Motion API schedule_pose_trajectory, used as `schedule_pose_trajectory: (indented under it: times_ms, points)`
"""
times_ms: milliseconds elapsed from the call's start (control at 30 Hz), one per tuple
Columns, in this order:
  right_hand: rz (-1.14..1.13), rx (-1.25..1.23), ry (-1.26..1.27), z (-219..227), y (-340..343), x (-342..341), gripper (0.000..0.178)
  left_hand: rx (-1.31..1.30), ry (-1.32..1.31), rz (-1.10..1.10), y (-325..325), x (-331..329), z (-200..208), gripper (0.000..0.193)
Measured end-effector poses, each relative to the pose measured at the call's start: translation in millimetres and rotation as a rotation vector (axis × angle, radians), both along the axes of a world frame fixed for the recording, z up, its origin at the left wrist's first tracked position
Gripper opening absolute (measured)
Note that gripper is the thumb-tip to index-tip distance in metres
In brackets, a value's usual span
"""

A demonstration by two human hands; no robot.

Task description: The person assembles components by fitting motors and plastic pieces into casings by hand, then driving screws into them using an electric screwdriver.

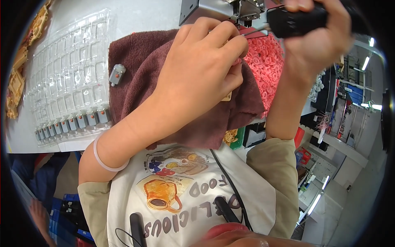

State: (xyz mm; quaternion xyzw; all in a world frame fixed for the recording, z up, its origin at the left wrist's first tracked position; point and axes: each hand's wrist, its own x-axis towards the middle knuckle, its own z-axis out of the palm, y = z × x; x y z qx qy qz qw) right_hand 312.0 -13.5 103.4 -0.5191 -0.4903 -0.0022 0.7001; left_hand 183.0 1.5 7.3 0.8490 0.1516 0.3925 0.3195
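Note:
My left hand (201, 66) is closed over the brown cloth, its fingers pinched round something small. The fingers hide most of it; a bit of pink shows at the fingertips. Below that hand a small tan piece (227, 97) peeks out against the brown towel (135, 53). My right hand (317, 43), slightly blurred, is wrapped round a black electric screwdriver (284, 22). Its thin metal bit (256, 31) points left, with the tip near my left fingers. On the towel's left part lies a small grey motor-like part (117, 75) with an orange spot.
A clear plastic tray (68, 61) stands at left, with a row of grey parts (72, 122) along its near edge. Beyond my hands is a metal fixture (210, 10). Many small pink rings (265, 70) are heaped right of the towel. Tan plastic pieces (18, 78) line the far left.

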Motion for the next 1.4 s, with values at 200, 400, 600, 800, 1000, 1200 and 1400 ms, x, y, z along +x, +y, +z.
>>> schedule_pose_trajectory:
  times_ms: [200,400,600,800,1000,1200,1400]
  points:
    - [0.509,-0.011,0.255,10,-59,58,0.015,0.001,0.010,0.007,-1,-1,-1,0.024]
    - [0.446,-0.151,0.282,6,-64,47,0.015,0.107,0.069,-0.012,3,-6,10,0.024]
    - [0.403,-0.060,0.210,-5,-57,24,0.017,0.119,0.078,-0.002,2,-7,11,0.025]
    - [0.435,-0.088,0.206,-7,-57,26,0.018,0.123,0.075,0.010,2,-7,8,0.025]
    - [0.459,-0.107,0.199,-6,-58,29,0.019,0.115,0.072,0.007,2,-6,10,0.025]
    - [0.366,-0.158,0.132,-5,-55,15,0.020,0.124,0.065,0.008,2,-6,9,0.027]
    - [0.428,-0.220,0.022,0,-58,14,0.020,0.124,0.050,0.007,2,-6,9,0.027]
